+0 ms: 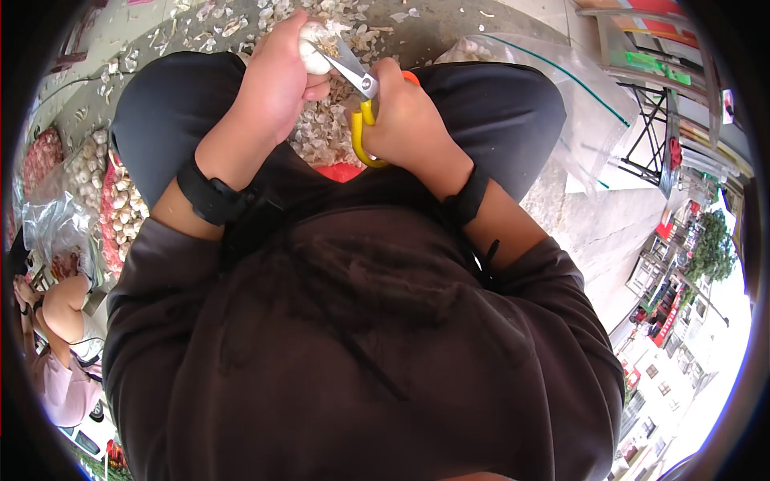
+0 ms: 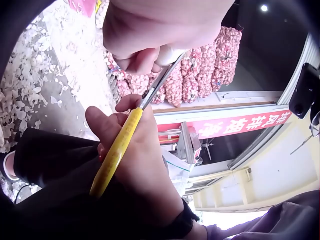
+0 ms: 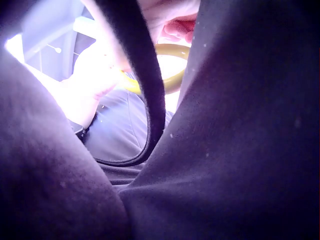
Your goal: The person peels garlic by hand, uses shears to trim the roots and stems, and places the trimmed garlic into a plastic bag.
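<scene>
My left hand point(image 1: 277, 80) grips a white garlic bulb point(image 1: 313, 58) by its side, above the floor between the knees. With my right hand point(image 1: 413, 124) I hold scissors point(image 1: 366, 85) with yellow handles, one handle loop hanging below the fingers. The metal blades reach up to the bulb's rough end, where brownish bits show. From the left wrist view, the bulb point(image 2: 169, 56) peeks out under the left hand point(image 2: 160, 27), and the blades lie right against it. A yellow loop point(image 3: 176, 85) shows in the right wrist view, partly behind a dark strap.
Papery garlic skins point(image 1: 321, 132) cover the floor between and beyond the legs. Net bags of garlic point(image 1: 120, 212) stand at left, near another seated person point(image 1: 64, 337). A clear plastic bag point(image 1: 553, 96) lies by the right knee. Stacked pink garlic sacks point(image 2: 200, 70) stand behind.
</scene>
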